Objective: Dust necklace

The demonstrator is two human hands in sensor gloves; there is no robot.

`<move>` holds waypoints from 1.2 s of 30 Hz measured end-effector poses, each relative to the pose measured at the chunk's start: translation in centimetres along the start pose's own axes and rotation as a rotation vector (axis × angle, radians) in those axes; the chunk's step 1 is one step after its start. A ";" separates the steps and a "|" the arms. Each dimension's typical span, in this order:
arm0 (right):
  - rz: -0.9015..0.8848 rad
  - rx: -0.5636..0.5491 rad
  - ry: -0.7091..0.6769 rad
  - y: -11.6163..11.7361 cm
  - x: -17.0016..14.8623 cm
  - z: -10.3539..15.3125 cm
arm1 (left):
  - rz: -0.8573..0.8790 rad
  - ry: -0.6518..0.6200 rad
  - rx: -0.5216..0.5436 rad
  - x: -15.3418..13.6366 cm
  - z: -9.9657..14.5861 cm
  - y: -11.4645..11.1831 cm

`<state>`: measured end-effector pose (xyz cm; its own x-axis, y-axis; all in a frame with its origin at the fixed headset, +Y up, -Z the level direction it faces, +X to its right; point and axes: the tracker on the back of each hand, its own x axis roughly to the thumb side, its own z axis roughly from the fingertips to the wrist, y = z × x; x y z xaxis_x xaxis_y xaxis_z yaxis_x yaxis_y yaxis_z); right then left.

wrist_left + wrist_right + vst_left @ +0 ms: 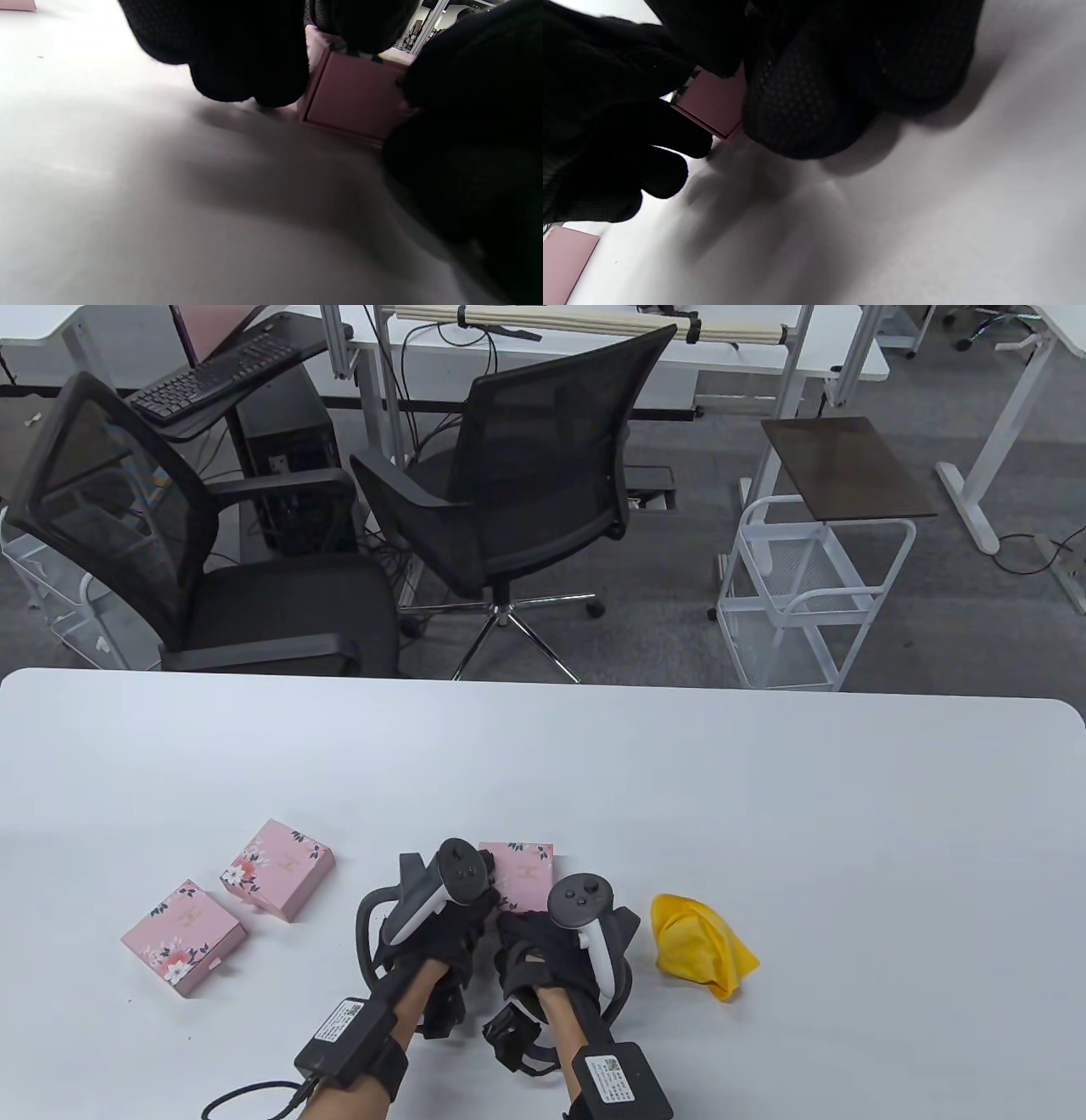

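Observation:
A closed pink floral jewellery box [524, 872] lies on the white table [594, 780] in front of both hands. No necklace shows. My left hand [479, 899] rests on the box's left side; in the left wrist view its fingers [237, 55] reach over the box [356, 97] from above. My right hand [517, 929] is at the box's near edge; in the right wrist view its curled fingers [814, 93] sit against the box's side [712, 106]. Whether they pinch anything is hidden. A crumpled yellow cloth [700, 943] lies just right of the right hand.
Two more closed pink boxes [277, 869] [183, 937] lie to the left of the hands. Office chairs [526, 475] and a white wire trolley [806, 594] stand beyond the table's far edge.

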<state>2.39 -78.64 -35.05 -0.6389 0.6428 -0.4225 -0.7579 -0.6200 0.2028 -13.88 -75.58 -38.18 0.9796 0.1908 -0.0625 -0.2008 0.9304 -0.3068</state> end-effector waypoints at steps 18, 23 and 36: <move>-0.120 -0.018 0.087 0.3 -1.1 0.9 | -0.038 0.022 -0.012 0.3 0.0 0.2; -0.100 -0.026 0.080 0.4 -1.7 2.1 | -0.039 0.029 -0.022 0.4 0.0 0.2; -0.047 -0.013 0.067 0.7 -2.6 4.7 | -0.024 0.037 -0.049 0.3 0.0 0.2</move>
<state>2.92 -78.66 -29.67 -0.5921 0.6399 -0.4899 -0.7847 -0.5962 0.1698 -13.62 -75.30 -38.31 0.9838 0.1558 -0.0892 -0.1775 0.9179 -0.3549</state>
